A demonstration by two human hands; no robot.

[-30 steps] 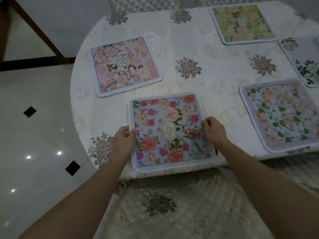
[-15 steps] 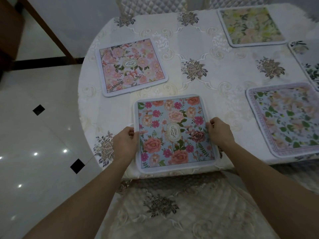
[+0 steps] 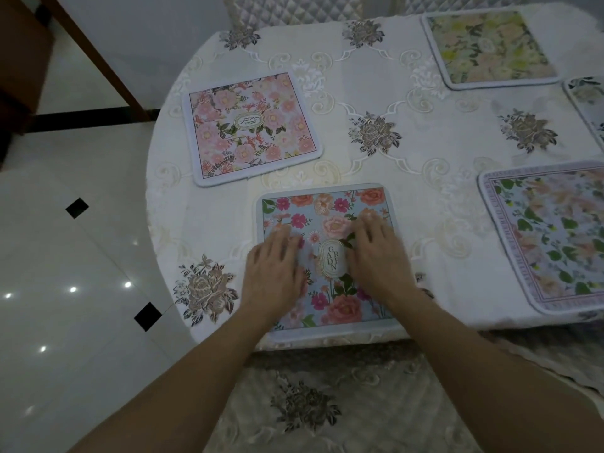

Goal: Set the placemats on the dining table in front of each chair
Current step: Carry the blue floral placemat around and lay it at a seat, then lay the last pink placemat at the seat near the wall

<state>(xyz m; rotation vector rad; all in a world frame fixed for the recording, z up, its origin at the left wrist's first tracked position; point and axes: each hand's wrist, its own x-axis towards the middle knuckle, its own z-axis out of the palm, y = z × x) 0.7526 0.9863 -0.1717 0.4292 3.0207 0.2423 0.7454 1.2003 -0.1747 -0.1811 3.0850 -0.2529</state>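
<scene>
A blue floral placemat [image 3: 330, 207] lies flat at the near edge of the round dining table [image 3: 376, 93]. My left hand [image 3: 274, 276] rests palm down on its left half, fingers straight. My right hand [image 3: 379, 256] lies flat on its right half, fingers stretched toward the far edge. A pink floral placemat [image 3: 251, 129] sits to the far left. A yellow-green placemat [image 3: 490, 47] lies at the back right, a white-and-green one [image 3: 549, 237] at the right, and a fifth placemat [image 3: 588, 103] shows at the right border.
A white embroidered cloth covers the table. A chair seat with a lace cover [image 3: 307, 407] stands right below me. Two quilted chair backs [image 3: 294, 8] rise behind the table. A glossy tiled floor [image 3: 65, 256] spreads to the left, with dark wooden furniture [image 3: 19, 60] at the top left.
Both hands let go of the blue placemat's side edges and moved inward onto its top, now lying flat. The mat stayed in place.
</scene>
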